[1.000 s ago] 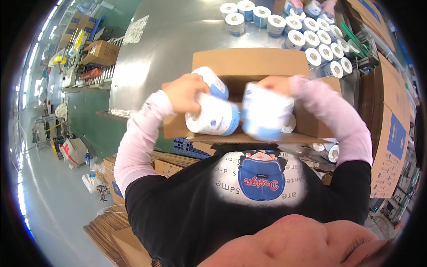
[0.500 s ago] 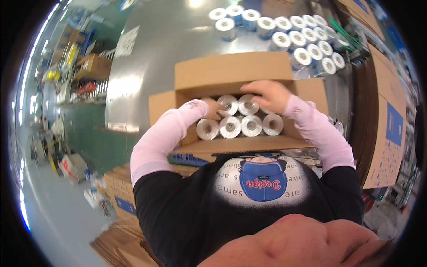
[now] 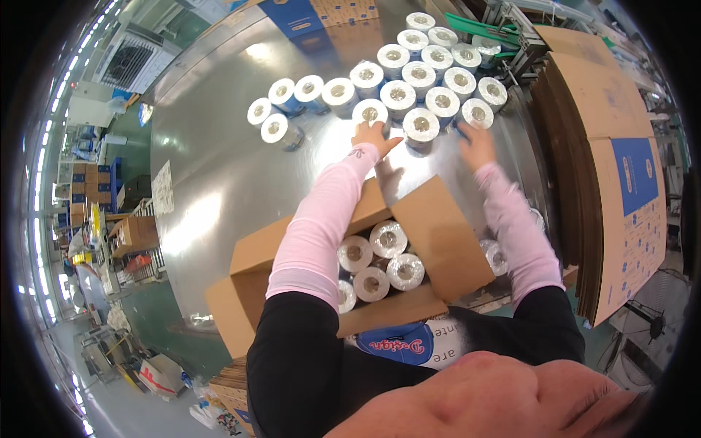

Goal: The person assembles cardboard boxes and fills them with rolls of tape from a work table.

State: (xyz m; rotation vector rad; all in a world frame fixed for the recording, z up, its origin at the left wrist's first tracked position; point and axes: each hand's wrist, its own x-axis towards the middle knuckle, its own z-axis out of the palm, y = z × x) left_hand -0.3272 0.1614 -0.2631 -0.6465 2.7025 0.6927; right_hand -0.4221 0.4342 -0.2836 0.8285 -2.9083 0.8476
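On the steel table, my left hand (image 3: 374,139) reaches out with thumb and fingers apart, its fingertips at the near side of a white-topped, plastic-wrapped roll (image 3: 370,112). My right hand (image 3: 478,147), slightly blurred, has its fingers spread close to another wrapped roll (image 3: 477,114); whether they touch cannot be made out. Nearer my body stands an open cardboard box (image 3: 456,244) with its flaps out. Several upright rolls (image 3: 388,239) fill its visible right part, while my left forearm hides some of its inside.
Several more rolls (image 3: 419,75) stand grouped at the far side, by a green guide rail (image 3: 482,28). Flat cardboard boxes (image 3: 602,219) are stacked at the right. Beside the open box, next to my right forearm, are loose rolls (image 3: 496,257). A blue-and-brown carton (image 3: 299,18) lies at the far edge.
Both hands have left the rolls inside the box and moved away from my body to the rolls on the table. The box now appears lower and turned, as the view has shifted.
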